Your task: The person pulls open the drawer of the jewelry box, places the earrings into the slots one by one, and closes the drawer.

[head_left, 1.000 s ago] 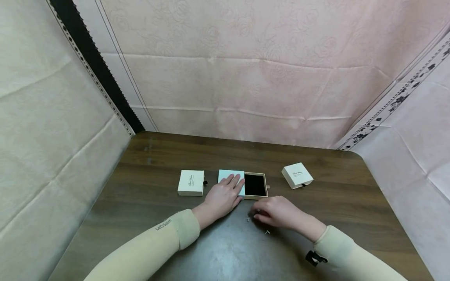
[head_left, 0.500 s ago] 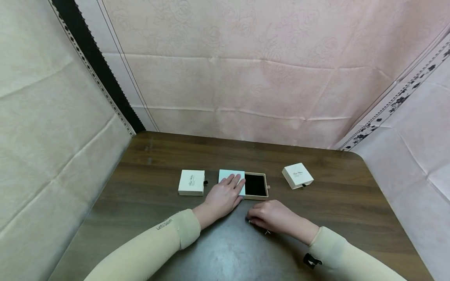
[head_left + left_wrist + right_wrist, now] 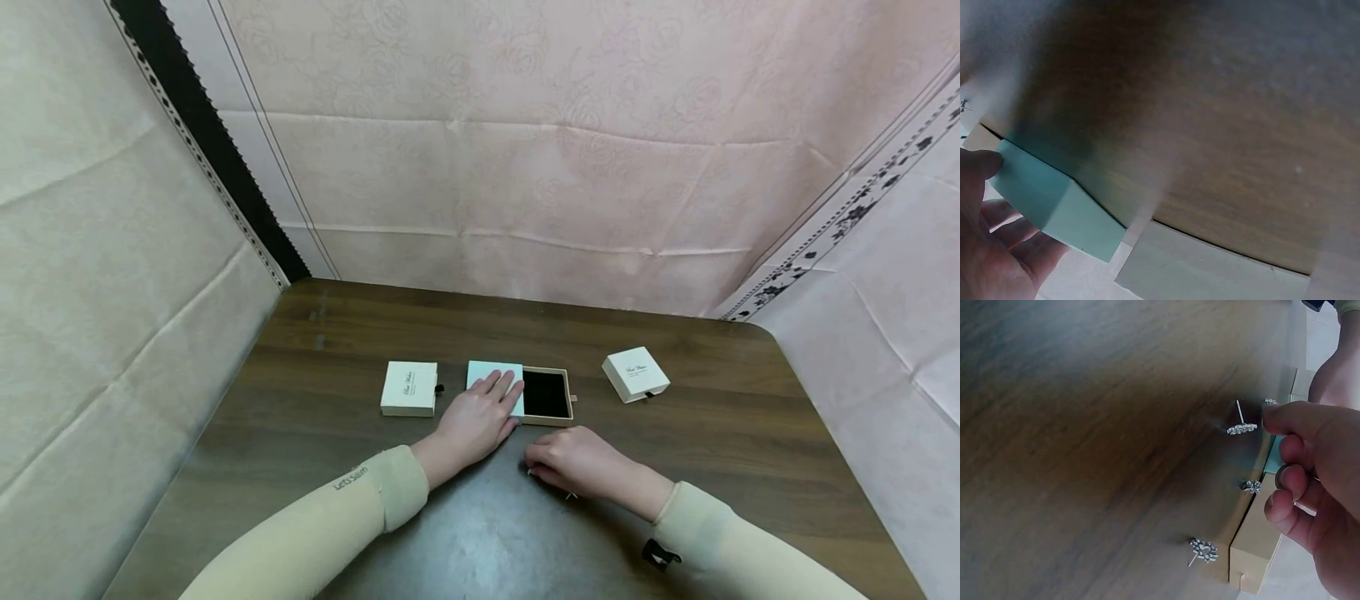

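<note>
My left hand [image 3: 476, 418] lies with straight, spread fingers on the teal lid of a small drawer box [image 3: 483, 369]. In the left wrist view its thumb touches the teal box's [image 3: 1060, 194] near side. A black-lined drawer [image 3: 545, 394] sticks out from the box to the right. My right hand [image 3: 570, 458] is low over the table in front of it, fingers bent. Several sparkly stud earrings lie beside it, including a post-up earring [image 3: 1242, 429], a small earring [image 3: 1252, 486] and a round earring [image 3: 1204, 550]. Another earring [image 3: 1270, 401] shows at the thumb tip; whether it is pinched is unclear.
A white box [image 3: 408, 388] with a black tab stands left of the teal one. Farther right sits a second white box [image 3: 635, 374], turned at an angle. The brown wooden table [image 3: 360, 317] is enclosed by pale cloth [image 3: 480, 183]. A black clip [image 3: 660, 554] hangs from the right sleeve.
My right hand has shifted slightly left and toward me, its fingertips now covering the spot where an earring showed a second ago. The left hand and the boxes have stayed put.
</note>
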`<action>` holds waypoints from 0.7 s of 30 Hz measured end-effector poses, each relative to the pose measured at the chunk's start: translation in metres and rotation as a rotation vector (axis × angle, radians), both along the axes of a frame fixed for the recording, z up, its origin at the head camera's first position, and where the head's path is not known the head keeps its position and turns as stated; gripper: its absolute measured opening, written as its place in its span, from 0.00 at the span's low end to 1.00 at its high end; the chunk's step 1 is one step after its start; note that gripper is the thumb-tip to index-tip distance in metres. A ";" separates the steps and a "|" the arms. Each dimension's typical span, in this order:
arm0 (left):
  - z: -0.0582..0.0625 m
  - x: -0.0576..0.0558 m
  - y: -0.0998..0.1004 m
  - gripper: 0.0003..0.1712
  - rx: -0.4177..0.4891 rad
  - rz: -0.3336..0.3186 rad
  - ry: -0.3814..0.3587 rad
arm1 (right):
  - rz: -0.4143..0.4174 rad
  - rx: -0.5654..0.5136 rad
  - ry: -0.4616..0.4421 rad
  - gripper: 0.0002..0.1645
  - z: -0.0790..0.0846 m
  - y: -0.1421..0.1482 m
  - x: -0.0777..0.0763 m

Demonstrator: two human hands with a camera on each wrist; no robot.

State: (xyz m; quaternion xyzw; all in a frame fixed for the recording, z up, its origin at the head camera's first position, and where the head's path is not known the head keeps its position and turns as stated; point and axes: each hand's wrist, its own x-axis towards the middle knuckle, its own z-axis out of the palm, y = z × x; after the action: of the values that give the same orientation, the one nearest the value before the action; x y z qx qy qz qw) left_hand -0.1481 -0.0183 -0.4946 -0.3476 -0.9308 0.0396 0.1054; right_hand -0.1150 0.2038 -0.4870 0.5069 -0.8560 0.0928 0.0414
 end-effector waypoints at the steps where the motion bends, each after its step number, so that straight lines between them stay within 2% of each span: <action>1: 0.000 0.000 0.000 0.33 0.000 -0.001 0.002 | -0.001 -0.005 -0.009 0.10 0.000 0.000 0.000; 5: 0.000 0.000 0.001 0.33 0.001 -0.004 0.011 | -0.014 -0.050 -0.068 0.09 0.003 0.004 -0.003; 10: 0.000 -0.001 0.001 0.33 0.006 -0.008 0.014 | -0.066 -0.125 -0.106 0.08 0.016 0.014 -0.015; 16: 0.000 -0.001 0.000 0.34 0.011 -0.008 0.023 | -0.182 -0.171 -0.185 0.07 0.034 0.028 -0.044; 21: -0.001 -0.001 -0.001 0.34 0.011 -0.011 0.016 | -0.215 -0.146 -0.236 0.06 0.037 0.030 -0.072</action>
State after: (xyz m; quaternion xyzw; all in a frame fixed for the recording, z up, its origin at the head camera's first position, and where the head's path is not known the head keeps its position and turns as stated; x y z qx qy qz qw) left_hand -0.1490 -0.0189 -0.4953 -0.3521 -0.9282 0.0366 0.1150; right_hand -0.1865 0.2341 -0.4498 0.3938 -0.8951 0.2086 -0.0130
